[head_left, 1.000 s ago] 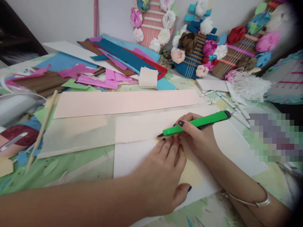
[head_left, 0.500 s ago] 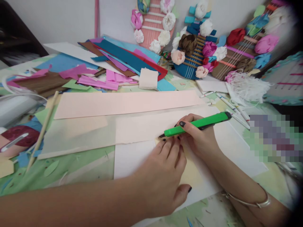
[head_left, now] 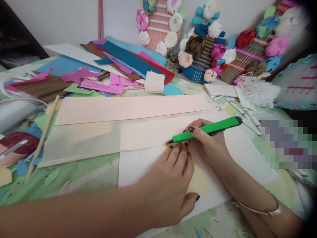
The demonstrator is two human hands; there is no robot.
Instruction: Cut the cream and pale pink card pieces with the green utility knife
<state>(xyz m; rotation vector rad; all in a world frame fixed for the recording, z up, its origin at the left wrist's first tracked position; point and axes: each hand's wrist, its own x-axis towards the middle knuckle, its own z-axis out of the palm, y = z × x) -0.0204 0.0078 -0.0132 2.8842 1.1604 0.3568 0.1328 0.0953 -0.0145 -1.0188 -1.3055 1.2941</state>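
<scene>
Cutter [head_left: 208, 129] in your right hand [head_left: 208, 142], fingers closed round it; long axis slants down leftward to the far edge of the yellow piece [head_left: 201, 185]. Your left hand [head_left: 168, 185] lies flat over that piece, fingers grasping nothing, just nearside of the tip.

We see a green knife [head_left: 218, 126] with a dark tip and a black far end, held at a low slant, the tip aimed down and left at the upper corner of a pale yellow paper [head_left: 201, 181]. We see that paper lying flat, partly hidden, over a large white sheet [head_left: 138, 168]. We cannot tell whether the tip touches it.
</scene>
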